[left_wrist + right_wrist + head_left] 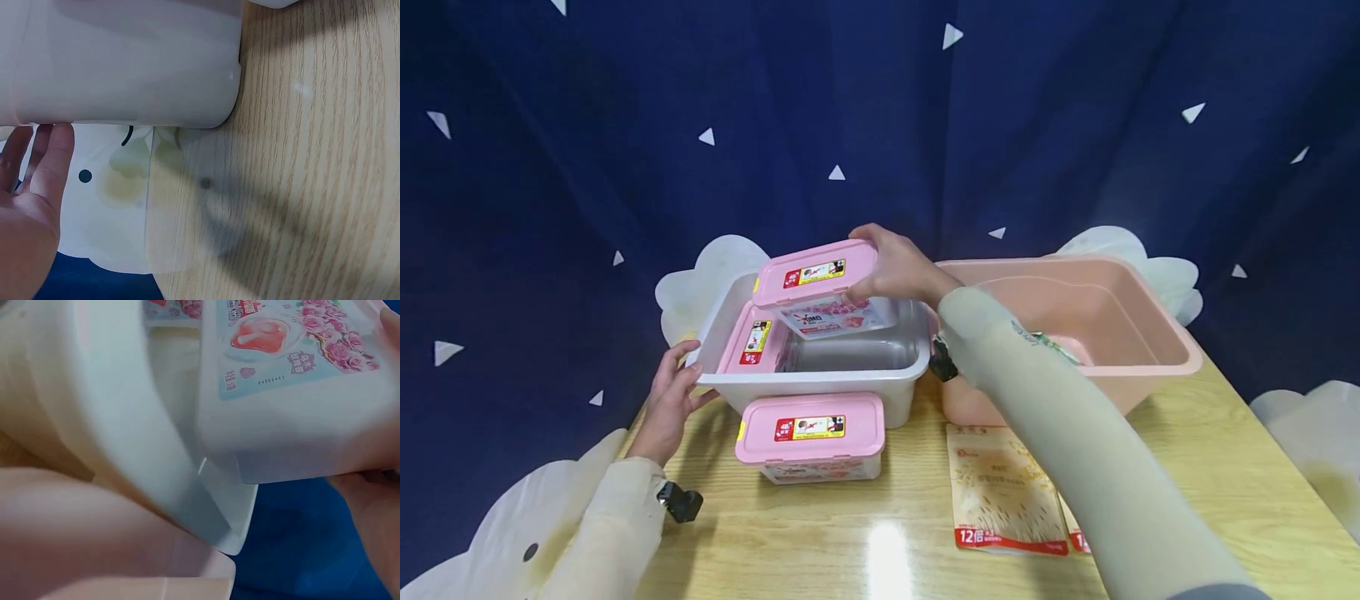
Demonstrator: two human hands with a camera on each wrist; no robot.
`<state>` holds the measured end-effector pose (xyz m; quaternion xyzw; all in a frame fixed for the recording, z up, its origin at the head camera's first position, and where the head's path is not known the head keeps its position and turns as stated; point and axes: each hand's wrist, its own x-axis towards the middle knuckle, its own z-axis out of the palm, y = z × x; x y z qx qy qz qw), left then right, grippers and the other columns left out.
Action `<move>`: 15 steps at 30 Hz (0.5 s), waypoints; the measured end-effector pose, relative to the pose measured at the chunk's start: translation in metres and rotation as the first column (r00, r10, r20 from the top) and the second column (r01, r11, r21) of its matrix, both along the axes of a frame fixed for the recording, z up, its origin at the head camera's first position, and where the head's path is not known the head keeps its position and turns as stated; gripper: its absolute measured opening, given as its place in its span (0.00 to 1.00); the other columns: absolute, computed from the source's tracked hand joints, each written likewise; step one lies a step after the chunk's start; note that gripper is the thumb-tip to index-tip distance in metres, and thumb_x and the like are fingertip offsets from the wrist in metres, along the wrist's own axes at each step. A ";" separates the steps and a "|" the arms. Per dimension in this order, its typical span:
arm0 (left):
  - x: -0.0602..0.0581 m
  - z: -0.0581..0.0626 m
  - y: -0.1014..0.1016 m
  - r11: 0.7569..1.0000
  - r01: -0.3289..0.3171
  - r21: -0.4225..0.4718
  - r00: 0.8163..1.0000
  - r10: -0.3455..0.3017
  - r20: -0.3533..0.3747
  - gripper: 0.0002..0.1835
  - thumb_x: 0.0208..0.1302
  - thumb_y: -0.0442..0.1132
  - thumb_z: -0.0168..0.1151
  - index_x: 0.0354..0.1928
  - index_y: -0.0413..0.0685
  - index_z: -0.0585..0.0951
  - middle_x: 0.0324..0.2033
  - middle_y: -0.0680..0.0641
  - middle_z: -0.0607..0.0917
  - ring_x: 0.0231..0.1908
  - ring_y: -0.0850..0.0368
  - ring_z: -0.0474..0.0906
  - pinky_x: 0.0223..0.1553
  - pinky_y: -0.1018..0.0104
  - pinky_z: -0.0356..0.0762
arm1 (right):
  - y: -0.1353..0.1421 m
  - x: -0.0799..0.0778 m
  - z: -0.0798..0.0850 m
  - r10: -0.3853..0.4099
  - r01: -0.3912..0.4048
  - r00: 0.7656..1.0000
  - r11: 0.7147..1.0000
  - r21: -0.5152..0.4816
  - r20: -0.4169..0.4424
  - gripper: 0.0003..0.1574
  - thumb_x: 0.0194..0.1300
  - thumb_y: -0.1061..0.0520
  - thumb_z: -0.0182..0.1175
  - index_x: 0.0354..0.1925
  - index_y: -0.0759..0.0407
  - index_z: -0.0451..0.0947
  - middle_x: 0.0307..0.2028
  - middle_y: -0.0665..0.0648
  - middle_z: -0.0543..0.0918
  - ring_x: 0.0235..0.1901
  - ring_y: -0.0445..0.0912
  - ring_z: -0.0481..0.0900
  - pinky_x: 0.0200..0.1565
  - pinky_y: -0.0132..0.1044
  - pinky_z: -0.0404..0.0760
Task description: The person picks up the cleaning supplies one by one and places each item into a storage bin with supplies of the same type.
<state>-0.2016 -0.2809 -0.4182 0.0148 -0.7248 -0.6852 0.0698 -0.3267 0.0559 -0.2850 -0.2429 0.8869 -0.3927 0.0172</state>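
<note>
My right hand grips the right end of a tub with a pink lid, also seen as a white tub with a rose-printed label in the right wrist view. It is held tilted over the white bin. At the bin's left corner my left hand holds the rim; the left wrist view shows its fingers against the bin's wall. Inside the bin, on the left, lies another pink-lidded tub. A third pink-lidded tub stands on the table before the bin.
A pink bin stands to the right of the white one, with a green packet in it. Flat printed pouches lie on the wooden table, partly under my right forearm. A dark blue curtain hangs behind.
</note>
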 end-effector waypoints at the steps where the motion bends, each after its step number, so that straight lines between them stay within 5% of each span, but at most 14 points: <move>1: 0.000 0.000 0.001 1.000 0.000 -0.004 1.000 0.000 0.000 0.18 0.76 0.45 0.45 0.65 0.62 0.64 0.56 0.58 0.68 0.53 0.67 0.75 0.45 0.75 0.82 | 0.001 0.000 -0.002 -0.003 0.003 1.000 1.000 0.005 0.005 0.60 0.38 0.48 0.80 0.68 0.52 0.64 0.57 0.55 0.78 0.51 0.49 0.77 0.59 0.47 0.78; 8: -0.001 -0.001 0.003 1.000 0.000 -0.017 1.000 0.000 0.007 0.18 0.75 0.46 0.45 0.65 0.64 0.64 0.57 0.57 0.67 0.52 0.68 0.75 0.45 0.75 0.82 | 0.003 -0.002 -0.011 -0.014 0.014 1.000 1.000 0.028 0.020 0.61 0.38 0.49 0.81 0.68 0.53 0.63 0.57 0.56 0.77 0.51 0.49 0.77 0.58 0.48 0.80; 15: -0.003 -0.006 0.005 1.000 0.003 -0.020 1.000 -0.003 0.007 0.19 0.76 0.45 0.44 0.65 0.62 0.64 0.57 0.58 0.67 0.52 0.69 0.76 0.45 0.74 0.82 | 0.002 -0.008 -0.019 0.021 -0.016 0.998 0.995 0.097 -0.056 0.59 0.36 0.52 0.80 0.66 0.59 0.66 0.56 0.57 0.80 0.51 0.49 0.76 0.59 0.45 0.76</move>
